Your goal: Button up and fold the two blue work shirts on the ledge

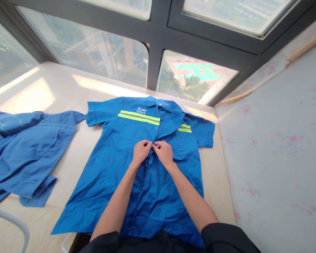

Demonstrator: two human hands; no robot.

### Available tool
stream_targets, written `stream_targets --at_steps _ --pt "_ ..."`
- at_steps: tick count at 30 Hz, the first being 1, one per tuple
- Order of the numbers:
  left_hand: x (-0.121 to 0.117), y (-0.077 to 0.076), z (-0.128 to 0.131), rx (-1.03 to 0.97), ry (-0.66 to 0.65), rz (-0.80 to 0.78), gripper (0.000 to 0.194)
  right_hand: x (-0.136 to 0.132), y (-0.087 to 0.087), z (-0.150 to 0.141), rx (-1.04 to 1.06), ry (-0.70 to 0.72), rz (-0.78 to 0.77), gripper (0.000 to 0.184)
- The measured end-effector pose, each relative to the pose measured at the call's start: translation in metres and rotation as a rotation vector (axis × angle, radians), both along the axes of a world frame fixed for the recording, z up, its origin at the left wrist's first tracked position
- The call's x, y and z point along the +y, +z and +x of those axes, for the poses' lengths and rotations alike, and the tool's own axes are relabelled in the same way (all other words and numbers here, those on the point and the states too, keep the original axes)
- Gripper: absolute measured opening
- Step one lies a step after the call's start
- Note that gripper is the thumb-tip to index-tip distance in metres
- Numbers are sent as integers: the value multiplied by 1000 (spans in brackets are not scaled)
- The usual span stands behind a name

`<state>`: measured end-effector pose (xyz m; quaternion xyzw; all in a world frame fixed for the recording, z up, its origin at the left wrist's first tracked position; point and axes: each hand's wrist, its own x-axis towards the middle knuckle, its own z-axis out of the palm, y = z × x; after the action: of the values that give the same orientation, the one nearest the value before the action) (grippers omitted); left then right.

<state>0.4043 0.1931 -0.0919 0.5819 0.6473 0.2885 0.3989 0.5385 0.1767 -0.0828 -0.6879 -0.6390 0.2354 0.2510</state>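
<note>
A blue short-sleeved work shirt (113,168) with yellow and grey reflective stripes lies face up on a pale sill, collar toward the window. My left hand (140,151) and my right hand (163,151) meet at the shirt's front placket, at chest height. Both pinch the fabric edges with closed fingers, fingertips touching. The collar area above them is still parted, and a button shows on the left panel.
A second blue garment (23,151) lies crumpled at the left on the pale sill (55,91). Dark window frames (158,38) run along the far edge. A wall with pink flecks (279,147) stands at the right. A white curved bar (13,225) is at lower left.
</note>
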Motion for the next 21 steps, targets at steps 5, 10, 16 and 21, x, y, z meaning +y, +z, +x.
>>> stream_targets --at_steps 5,10,16,21 --pt "-2 1 5 11 81 15 22 -1 -8 4 34 48 58 17" --pt "-4 -1 8 39 110 37 22 -4 -14 6 73 66 156 18" --pt "-5 2 -1 80 -19 51 21 -2 -17 11 90 148 233 20" --pt "-15 17 2 381 -30 25 21 7 -10 14 124 162 284 21"
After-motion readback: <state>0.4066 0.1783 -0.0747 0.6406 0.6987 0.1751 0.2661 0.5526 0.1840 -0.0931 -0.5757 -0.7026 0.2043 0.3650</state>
